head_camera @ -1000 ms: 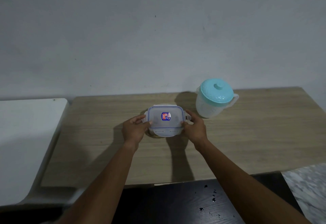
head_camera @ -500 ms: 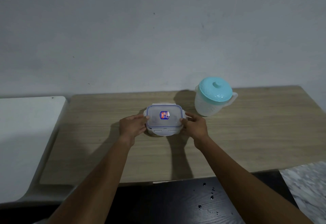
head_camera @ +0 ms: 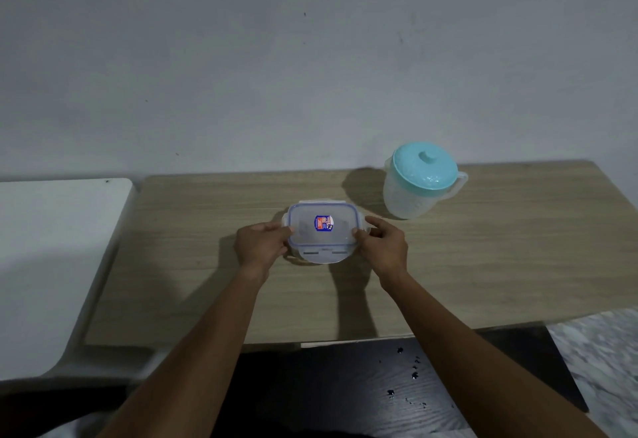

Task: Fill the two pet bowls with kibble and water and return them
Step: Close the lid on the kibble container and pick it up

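Note:
A clear rectangular food container (head_camera: 322, 234) with a blue-rimmed clip lid and a red-and-blue sticker rests on the wooden table (head_camera: 500, 258). My left hand (head_camera: 260, 248) grips its left side and my right hand (head_camera: 383, 246) grips its right side, fingertips on the lid's edge. The front lid flap hangs down toward me. A translucent water pitcher (head_camera: 419, 184) with a turquoise lid stands behind and to the right, apart from my hands. No pet bowl is in view. The container's contents cannot be made out.
A white surface (head_camera: 51, 248) adjoins the table on the left. A dark wood-grain surface (head_camera: 345, 392) with small wet spots lies below the table's front edge. Marbled flooring (head_camera: 600, 361) shows at the lower right. A plain wall stands behind.
The container has shifted slightly away from me on the table with both hands staying on its sides. The pitcher has not moved.

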A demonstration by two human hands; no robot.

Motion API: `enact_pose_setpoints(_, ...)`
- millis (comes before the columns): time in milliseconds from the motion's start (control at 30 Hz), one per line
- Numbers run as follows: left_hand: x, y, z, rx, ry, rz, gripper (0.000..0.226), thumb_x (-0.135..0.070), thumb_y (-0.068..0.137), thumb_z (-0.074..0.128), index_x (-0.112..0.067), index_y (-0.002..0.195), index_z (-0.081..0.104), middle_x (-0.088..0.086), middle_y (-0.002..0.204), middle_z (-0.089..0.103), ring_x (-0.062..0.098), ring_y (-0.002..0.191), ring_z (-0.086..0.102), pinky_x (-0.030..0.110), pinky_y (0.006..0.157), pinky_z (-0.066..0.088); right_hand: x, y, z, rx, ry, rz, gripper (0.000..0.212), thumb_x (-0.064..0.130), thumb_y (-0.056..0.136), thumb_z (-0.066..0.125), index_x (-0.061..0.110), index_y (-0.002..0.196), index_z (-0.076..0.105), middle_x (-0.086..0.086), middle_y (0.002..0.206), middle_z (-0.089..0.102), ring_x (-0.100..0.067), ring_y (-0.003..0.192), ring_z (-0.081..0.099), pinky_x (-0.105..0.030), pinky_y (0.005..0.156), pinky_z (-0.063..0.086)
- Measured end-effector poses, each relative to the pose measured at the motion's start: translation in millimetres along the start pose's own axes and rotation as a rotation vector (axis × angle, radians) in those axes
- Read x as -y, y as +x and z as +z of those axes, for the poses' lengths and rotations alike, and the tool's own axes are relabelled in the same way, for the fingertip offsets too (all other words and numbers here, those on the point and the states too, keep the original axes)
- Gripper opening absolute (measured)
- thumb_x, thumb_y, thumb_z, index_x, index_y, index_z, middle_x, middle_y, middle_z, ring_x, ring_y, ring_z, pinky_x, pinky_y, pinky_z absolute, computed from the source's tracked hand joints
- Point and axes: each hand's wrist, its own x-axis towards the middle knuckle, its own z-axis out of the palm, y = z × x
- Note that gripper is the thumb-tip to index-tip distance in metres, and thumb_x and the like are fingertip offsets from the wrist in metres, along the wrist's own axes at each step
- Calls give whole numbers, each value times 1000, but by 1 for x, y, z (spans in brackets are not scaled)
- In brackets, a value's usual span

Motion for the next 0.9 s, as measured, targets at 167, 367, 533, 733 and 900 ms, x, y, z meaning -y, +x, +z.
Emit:
enact_pose_setpoints(167, 5, -9, 2, -23, 14, 5, 33, -14, 73, 87, 1, 99, 75, 16, 81, 74, 24, 72, 71, 27, 59, 61, -4, -8, 3, 22, 10, 17, 42, 31, 86, 78, 12, 123, 74, -4, 108, 78, -21, 101, 73, -48, 97, 57)
enact_pose_setpoints(367, 3, -9, 3, 21, 60, -48, 29, -21, 79, 82, 0, 99, 75, 11, 79, 73, 18, 68, 69, 28, 60, 57, -5, -6, 4, 48, 12, -15, 23, 24, 92, 72, 17, 112, 80, 0, 98, 80, -19, 95, 74, -48, 93, 58)
enact_pose_setpoints(533, 5, -11, 6, 20, 84, -40, 28, -25, 83, 79, -1, 97, 75, 13, 80, 72, 21, 68, 67, 31, 63, 57, -3, -9, 5, 90, -60, -80, 23, 21, 100, 62, 13, 114, 78, 4, 92, 75, -12, 87, 69, -28, 80, 55)
enact_pose_setpoints(733, -3, -7, -2, 40, 382, 163, 14, -32, 78, 79, -18, 83, 80, 1, 84, 78, 18, 79, 73, 46, 85, 59, 8, 5, -5, 236, -335, -195, 44, 37, 100, 59, 12, 135, 62, -7, 120, 70, -20, 108, 65, -27, 83, 49)
enact_pose_setpoints(900, -28, 3, 4, 438, 698, 355, 105, -33, 59, 94, -23, 149, 40, -10, 139, 53, 12, 121, 56, 32, 94, 51, 21, 30, -6, 527, -533, -254, 121, 64, 59, 87, 26, 158, 27, -3, 160, 35, -22, 144, 41, -46, 116, 41)
